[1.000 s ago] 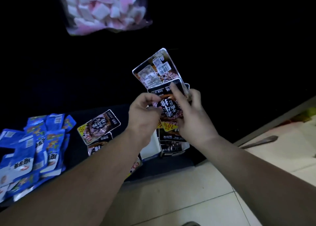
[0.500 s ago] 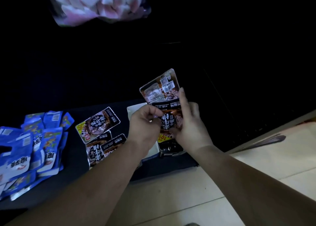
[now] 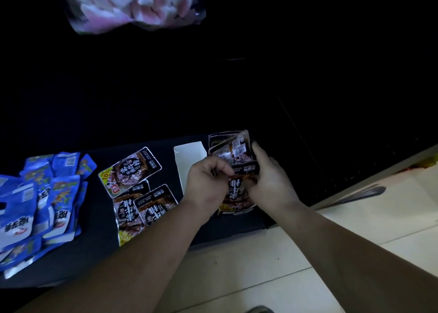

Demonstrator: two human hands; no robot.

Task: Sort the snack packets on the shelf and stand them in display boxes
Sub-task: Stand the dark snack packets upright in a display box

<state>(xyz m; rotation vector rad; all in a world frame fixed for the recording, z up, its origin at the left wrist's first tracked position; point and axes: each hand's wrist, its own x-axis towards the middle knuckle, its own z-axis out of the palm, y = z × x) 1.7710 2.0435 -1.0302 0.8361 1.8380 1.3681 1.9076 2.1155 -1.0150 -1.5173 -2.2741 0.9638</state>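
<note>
The left hand [image 3: 206, 184] pinches a stack of black packets [image 3: 239, 187] by its left edge, fingers curled. The right hand [image 3: 272, 182] wraps its fingers round the right edge. The stack appears to stand upright in the box [image 3: 189, 156] at the near edge of the shelf [image 3: 99, 253]; its base is hidden.

The step in hand looks like seating the stack. To do it well, square the edges between both hands, press the base flat to the box floor, then let go one hand at a time so nothing flops forward.

Loose packets [image 3: 142, 203] lie just left of the box, and blue packets [image 3: 47, 194] are heaped far left, probably for a separate box.
</note>
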